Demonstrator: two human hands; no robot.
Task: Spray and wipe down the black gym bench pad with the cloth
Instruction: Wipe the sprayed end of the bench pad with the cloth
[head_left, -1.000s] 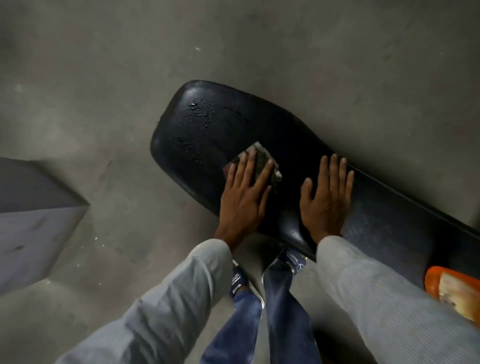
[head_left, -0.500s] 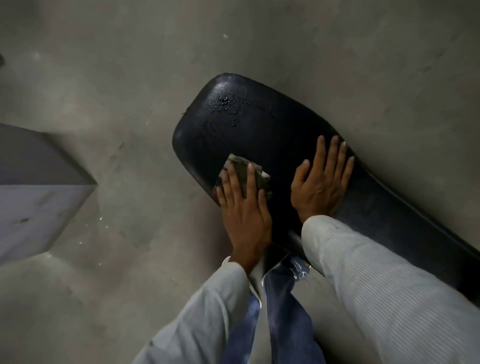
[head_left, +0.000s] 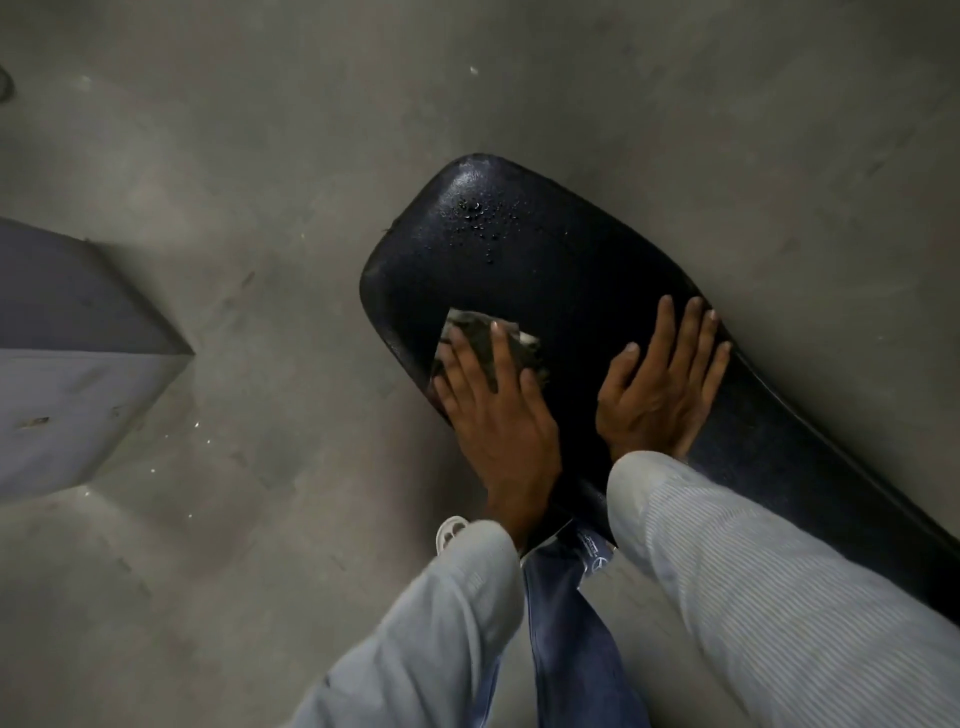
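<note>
The black gym bench pad (head_left: 561, 260) runs from the upper middle down to the right edge, with spray droplets (head_left: 480, 218) beading near its far end. A folded grey cloth (head_left: 475, 332) lies on the pad's near-left edge. My left hand (head_left: 493, 410) presses flat on the cloth with fingers spread. Just to the right, my right hand (head_left: 660, 384) rests flat on the bare pad, holding nothing. No spray bottle is in view.
Grey concrete floor (head_left: 260, 156) surrounds the bench. A grey block or platform corner (head_left: 72, 353) juts in from the left. My jeans and a shoe (head_left: 452, 530) show below the pad's near edge.
My left hand has slid the cloth from the pad's middle toward its near-left edge. The right hand stayed flat on the pad. The orange bottle at the right has left the view.
</note>
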